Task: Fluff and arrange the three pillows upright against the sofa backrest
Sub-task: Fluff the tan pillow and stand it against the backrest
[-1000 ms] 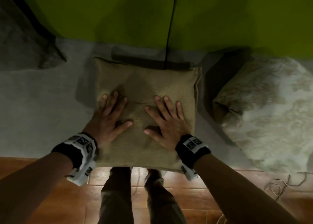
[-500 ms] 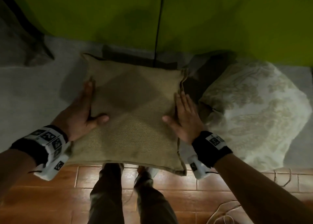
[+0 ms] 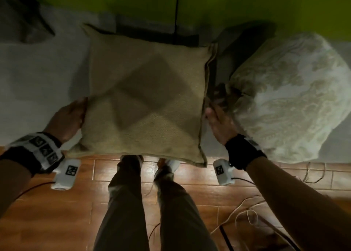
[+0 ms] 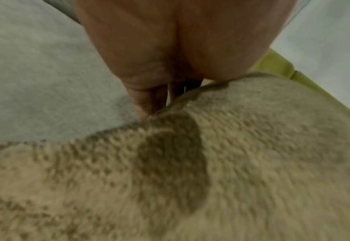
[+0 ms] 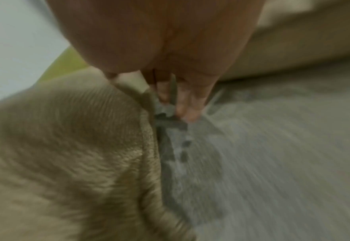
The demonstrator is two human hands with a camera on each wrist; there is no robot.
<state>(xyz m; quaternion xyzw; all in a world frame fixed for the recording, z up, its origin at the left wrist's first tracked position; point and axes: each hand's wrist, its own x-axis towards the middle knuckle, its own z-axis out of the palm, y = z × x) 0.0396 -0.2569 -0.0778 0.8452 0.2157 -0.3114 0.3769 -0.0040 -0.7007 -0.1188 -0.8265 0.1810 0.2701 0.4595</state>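
The tan pillow (image 3: 146, 98) lies flat on the grey sofa seat (image 3: 38, 70). The left hand (image 3: 66, 117) and right hand (image 3: 218, 121) press its left and right edges, fingers straight. A pale patterned pillow (image 3: 292, 98) sits right.

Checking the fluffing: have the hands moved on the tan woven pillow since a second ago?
Yes. Both hands went from its top face outward to its side edges.
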